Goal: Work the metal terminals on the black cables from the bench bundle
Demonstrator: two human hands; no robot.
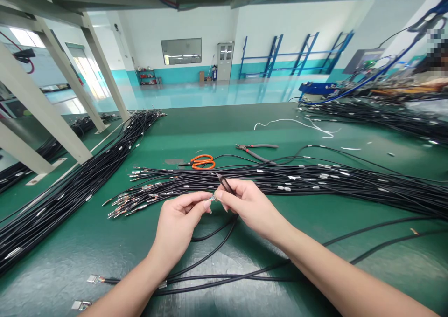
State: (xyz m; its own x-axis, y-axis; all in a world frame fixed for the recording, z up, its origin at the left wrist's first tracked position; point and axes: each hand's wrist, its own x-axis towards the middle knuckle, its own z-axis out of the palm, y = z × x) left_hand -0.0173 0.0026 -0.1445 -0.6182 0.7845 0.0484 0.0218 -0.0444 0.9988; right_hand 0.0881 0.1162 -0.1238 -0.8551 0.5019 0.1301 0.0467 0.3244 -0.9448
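My left hand [178, 219] pinches a small, shiny cable end [213, 198] between thumb and fingertips. My right hand [250, 205] meets it there, its thumb and forefinger touching the same cable end. A slim dark tool with a pointed tip [226, 184] sticks up out of the right hand; its exact kind is unclear. Below the hands black cables [224, 235] loop across the table. Two bright metal connectors [94, 279] on cable ends lie at the lower left, near my left forearm. Just behind the hands stretches a thick bundle of black cables [304, 179] with white labels.
Orange-handled scissors [203, 161] and grey-handled cutters [257, 150] lie beyond the bundle on the green table [196, 130]. More black cables [101, 168] run along the left, beside white frame posts [65, 93]. White string [297, 121] lies farther back. Another person is partly visible at far right.
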